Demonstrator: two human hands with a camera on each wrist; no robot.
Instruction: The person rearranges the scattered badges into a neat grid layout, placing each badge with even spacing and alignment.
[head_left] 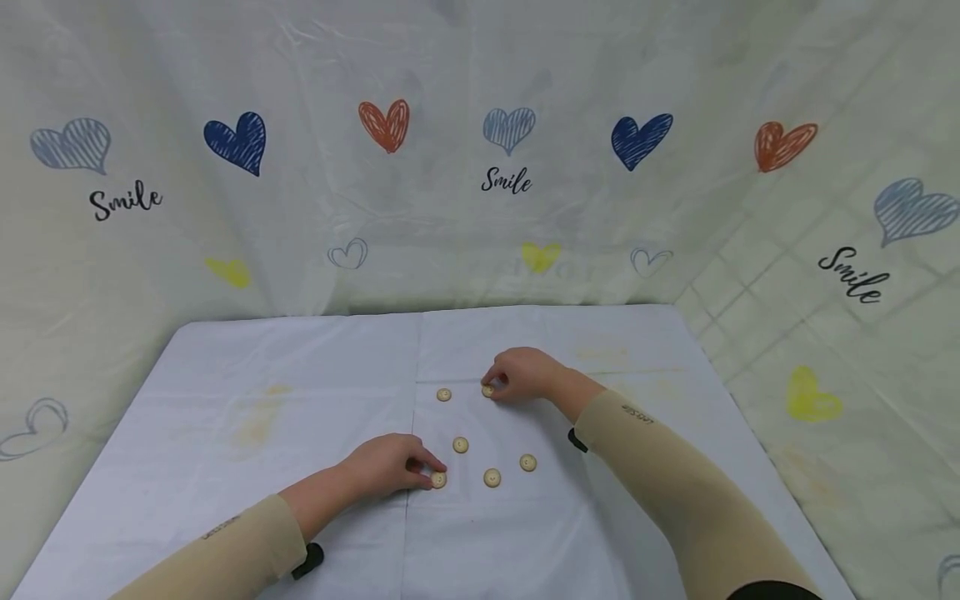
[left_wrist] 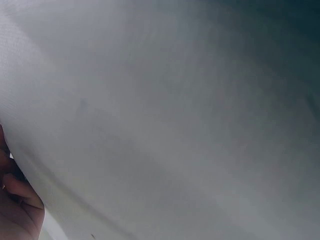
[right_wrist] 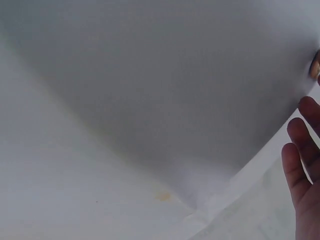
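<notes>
Round, pale wooden buttons lie on a white cloth-covered table. In the head view my left hand (head_left: 386,465) is low at the table's middle, its thumb and forefinger pinching a button (head_left: 439,480) at the cloth. Farther back, my right hand (head_left: 525,374) pinches another button (head_left: 487,391), partly hidden by the fingers. Between the hands lies one button (head_left: 461,445). Others rest nearby: a button (head_left: 444,395) at the back, a button (head_left: 492,477) in front and a button (head_left: 528,462) to the right. The wrist views show only parts of the left hand (left_wrist: 19,200) and right hand (right_wrist: 306,155).
The white tablecloth (head_left: 225,400) has faint yellowish stains. Behind and beside the table hangs a pale curtain (head_left: 442,217) printed with hearts and the word Smile. Beige sleeves cover both forearms, and a dark strap shows at each wrist.
</notes>
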